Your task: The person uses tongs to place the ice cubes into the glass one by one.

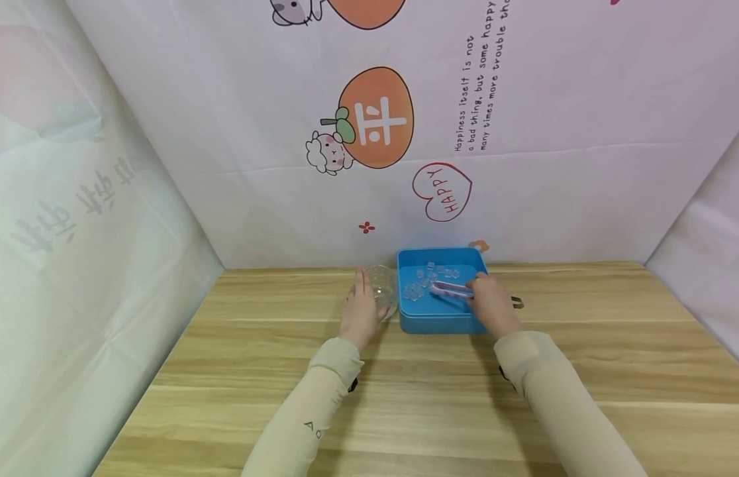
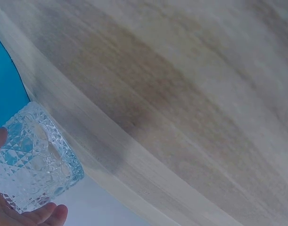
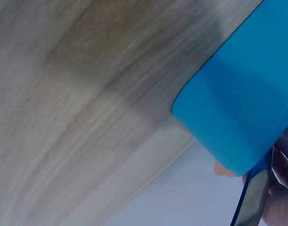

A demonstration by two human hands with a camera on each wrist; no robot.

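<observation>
A clear glass bowl (image 1: 383,289) with a cut diamond pattern stands against the left side of a blue box (image 1: 443,324). My left hand (image 1: 360,310) holds the bowl, fingers along its far left side and thumb at the near side; the left wrist view shows the patterned wall (image 2: 40,157) between thumb and fingers. My right hand (image 1: 493,301) grips pink-tipped tongs (image 1: 451,290) over the box's right wall. Their tips point left, low inside the box, close to several clear cubes (image 1: 414,291). I cannot tell whether a cube is between the tips.
The box and bowl stand at the back of a wood-grain table (image 1: 429,404), near a white printed cloth (image 1: 274,199) hanging behind. Another pale cloth (image 1: 101,218) hangs at the left. The tongs' metal rear end (image 1: 517,303) sticks out right of my right hand.
</observation>
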